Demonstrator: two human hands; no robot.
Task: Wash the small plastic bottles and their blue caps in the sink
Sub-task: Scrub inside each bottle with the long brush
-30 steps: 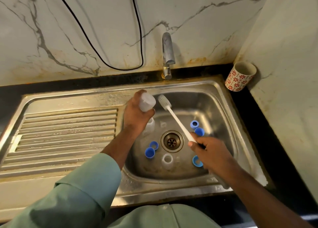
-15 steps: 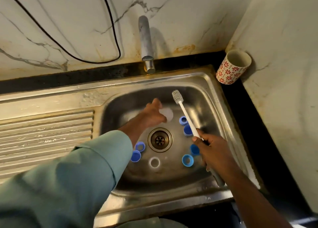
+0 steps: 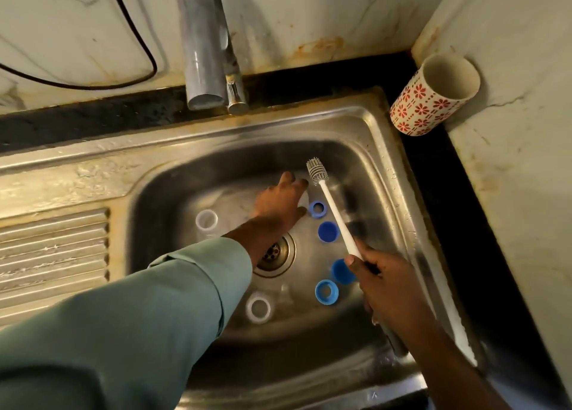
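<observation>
At the far left, the ribbed steel draining board (image 3: pixel 52 248) lies beside the stainless steel sink basin (image 3: pixel 173 186). Inside the basin, toward its left, a small translucent plastic bottle (image 3: pixel 206 220) stands mouth up, and a second open-mouthed clear bottle (image 3: pixel 259 309) stands nearer the front edge, below the round metal drain (image 3: pixel 275 253).

The left hand (image 3: pixel 283 203) reaches across the drain to the back of the basin, fingers spread downward over something pale at its fingertips. This looks like a bottle being set down or gripped, but the hand covers most of it, so I cannot tell whether the fingers close on it.

Right of that hand lie four blue plastic caps: one hollow side up (image 3: pixel 318 208), one just below it (image 3: pixel 328 231), one partly under the right hand (image 3: pixel 340 272), and one open side up near the front (image 3: pixel 326 292).

The right hand (image 3: pixel 393 289) grips the handle of a long white bottle brush (image 3: pixel 332 211), whose bristled head hangs just above the basin floor next to the left fingertips.

To scrub well, the bottle should be held firmly with its mouth tilted toward the brush, so the bristles enter straight. The brush should be kept clear of the caps, since a sweep could flick one toward the drain. The grey tap spout (image 3: pixel 204 56) shows no running water, so rinsing probably waits. A red-flowered ceramic cup (image 3: pixel 433 97) stands on the dark surface at the far right.
</observation>
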